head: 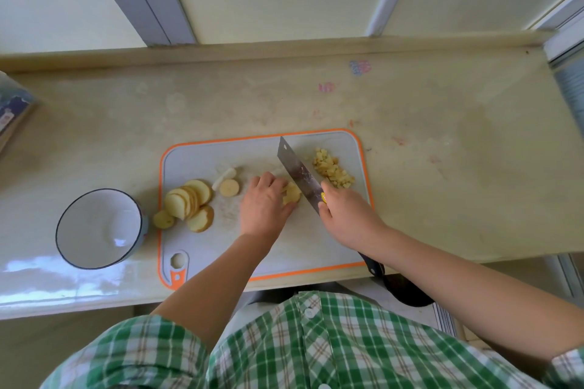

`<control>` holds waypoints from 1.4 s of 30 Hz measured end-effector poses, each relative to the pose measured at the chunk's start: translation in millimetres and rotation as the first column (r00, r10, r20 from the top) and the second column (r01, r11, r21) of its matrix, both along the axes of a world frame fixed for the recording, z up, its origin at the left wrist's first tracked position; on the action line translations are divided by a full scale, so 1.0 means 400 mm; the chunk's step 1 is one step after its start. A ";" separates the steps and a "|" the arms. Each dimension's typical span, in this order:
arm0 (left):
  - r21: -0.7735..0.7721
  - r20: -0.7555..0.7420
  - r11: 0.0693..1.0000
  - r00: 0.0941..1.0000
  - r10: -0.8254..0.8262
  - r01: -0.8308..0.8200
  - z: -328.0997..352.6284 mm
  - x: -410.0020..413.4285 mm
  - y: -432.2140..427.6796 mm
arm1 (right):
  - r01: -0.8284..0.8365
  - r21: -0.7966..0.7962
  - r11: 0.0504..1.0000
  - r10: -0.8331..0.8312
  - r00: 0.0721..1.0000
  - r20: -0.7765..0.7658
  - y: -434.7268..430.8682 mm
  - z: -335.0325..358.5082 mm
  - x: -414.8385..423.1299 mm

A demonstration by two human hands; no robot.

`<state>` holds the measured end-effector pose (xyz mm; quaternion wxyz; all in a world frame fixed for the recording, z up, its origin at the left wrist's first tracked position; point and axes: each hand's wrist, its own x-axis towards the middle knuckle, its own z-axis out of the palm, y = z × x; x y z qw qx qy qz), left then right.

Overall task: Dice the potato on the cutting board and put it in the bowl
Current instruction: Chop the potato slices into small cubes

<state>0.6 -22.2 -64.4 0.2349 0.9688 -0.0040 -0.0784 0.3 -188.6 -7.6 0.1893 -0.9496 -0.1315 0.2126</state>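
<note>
From the head view, the person stands at a pale counter (442,183) and both hands are over the cutting board (316,249), which has an orange edge. The left hand (264,205) is curled over a potato piece (292,194) and holds it down on the board with the fingertips. The right hand (347,218) is closed around the handle of a knife (297,172) (a wide blade, like a cleaver). The blade runs away from the right hand towards the far side of the board and stands just beside the left fingers, against the potato piece.

Beyond the right hand, on the other side of the blade, lies a small heap of diced cubes (331,169). To the left of the left hand, a fanned group of round slices (189,199) lies on the board, with one small slice (229,187) a little nearer to the hand. Further left again, off the board and just beside it, stands the white bowl (94,215) with a dark rim. Below the arms I see a green checked shirt (316,347).
</note>
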 end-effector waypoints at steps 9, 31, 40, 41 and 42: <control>0.005 -0.003 1.000 1.000 0.011 -0.011 -0.004 0.006 -0.002 | 0.009 0.000 1.000 -0.009 0.999 -0.053 0.010 -0.013 0.002; -0.013 0.000 1.000 1.000 0.011 -0.011 0.000 0.007 0.001 | 0.115 -0.001 0.993 -0.114 0.991 -0.064 0.014 -0.053 -0.018; -0.003 0.047 1.000 0.999 0.011 -0.010 -0.005 -0.002 0.012 | 0.026 0.021 0.999 -0.025 0.999 -0.039 0.019 -0.001 0.007; -0.003 0.046 1.000 0.999 0.015 -0.015 -0.007 -0.003 0.014 | 0.018 0.012 1.000 -0.017 0.999 -0.046 0.022 -0.003 0.006; -0.001 0.045 1.000 0.999 0.019 -0.019 -0.008 -0.003 0.016 | 0.007 0.001 1.000 -0.007 0.999 -0.051 0.025 -0.006 0.004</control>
